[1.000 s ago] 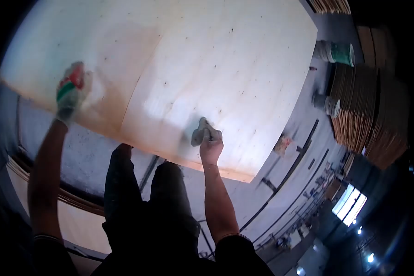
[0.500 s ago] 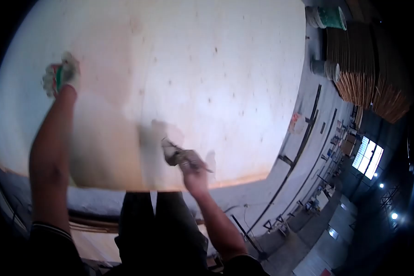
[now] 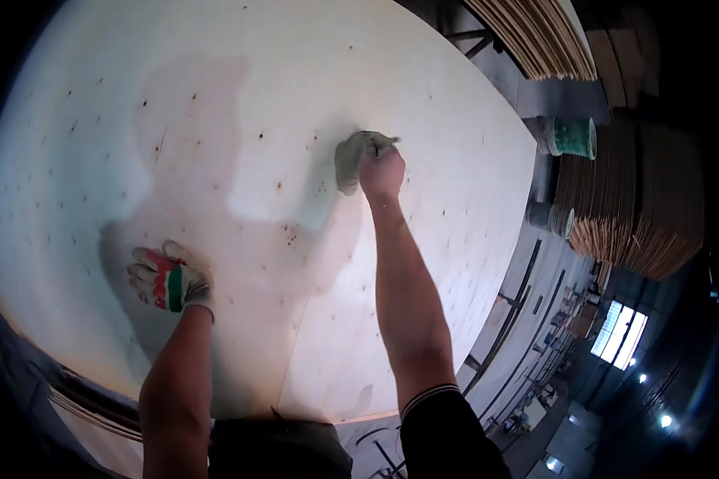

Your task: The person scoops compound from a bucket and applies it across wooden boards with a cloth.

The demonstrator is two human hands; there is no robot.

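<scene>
A large pale plywood sheet (image 3: pixel 240 176) with scattered small dark knots and spots fills most of the view. My left hand (image 3: pixel 168 275), in a white glove with red and green bands, is over its lower left part with the fingers spread; whether it touches the surface I cannot tell. My right hand (image 3: pixel 375 164), in a greyish, soiled glove, is closed over the upper middle of the sheet. A thin tool (image 3: pixel 395 140) sticks out from its fist; the rest of it is hidden, so its kind does not show.
Stacks of thin brown sheets (image 3: pixel 599 215) stand beyond the right edge, with another stack (image 3: pixel 535 36) at the top right. A green-and-white bucket (image 3: pixel 574 137) and a grey bucket (image 3: pixel 551 217) are beside the plywood. Dark metal bars (image 3: pixel 519 295) lie along the right floor.
My right hand has moved up and away across the sheet. My left hand is lower and further right in the view. The view has shifted, with the buckets and stacks appearing lower.
</scene>
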